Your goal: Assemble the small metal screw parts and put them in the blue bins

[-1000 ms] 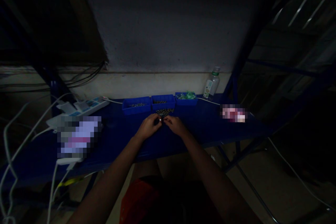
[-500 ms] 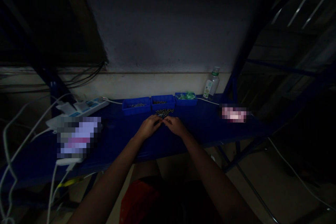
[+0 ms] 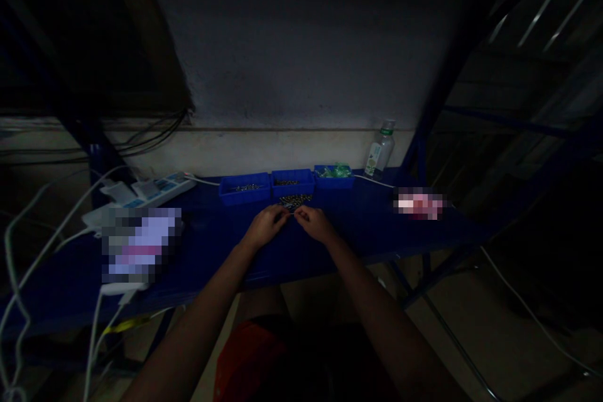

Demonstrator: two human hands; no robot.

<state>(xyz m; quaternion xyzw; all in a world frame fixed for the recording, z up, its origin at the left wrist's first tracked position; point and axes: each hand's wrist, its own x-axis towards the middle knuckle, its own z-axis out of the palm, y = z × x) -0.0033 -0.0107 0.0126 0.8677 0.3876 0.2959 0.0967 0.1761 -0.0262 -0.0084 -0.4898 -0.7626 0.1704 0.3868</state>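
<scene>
My left hand [image 3: 265,226] and my right hand [image 3: 315,224] rest close together on the blue table [image 3: 211,245], fingers curled and pinched toward each other. Between their fingertips is a tiny part too small and dim to name. Just beyond the fingers lies a small heap of metal parts [image 3: 294,200]. Behind it stand three blue bins in a row: the left bin [image 3: 245,188] and middle bin [image 3: 293,181] hold metal pieces, the right bin [image 3: 334,177] holds green pieces.
A white power strip [image 3: 155,189] with cables lies at the back left. A plastic bottle [image 3: 379,156] stands at the back right by a blue rack post [image 3: 414,157]. Blurred items lie on the table's left and right. Cables hang off the left edge.
Both hands stay nearly in place, with only small finger shifts. The bright speck seen between the fingertips one second ago no longer shows.
</scene>
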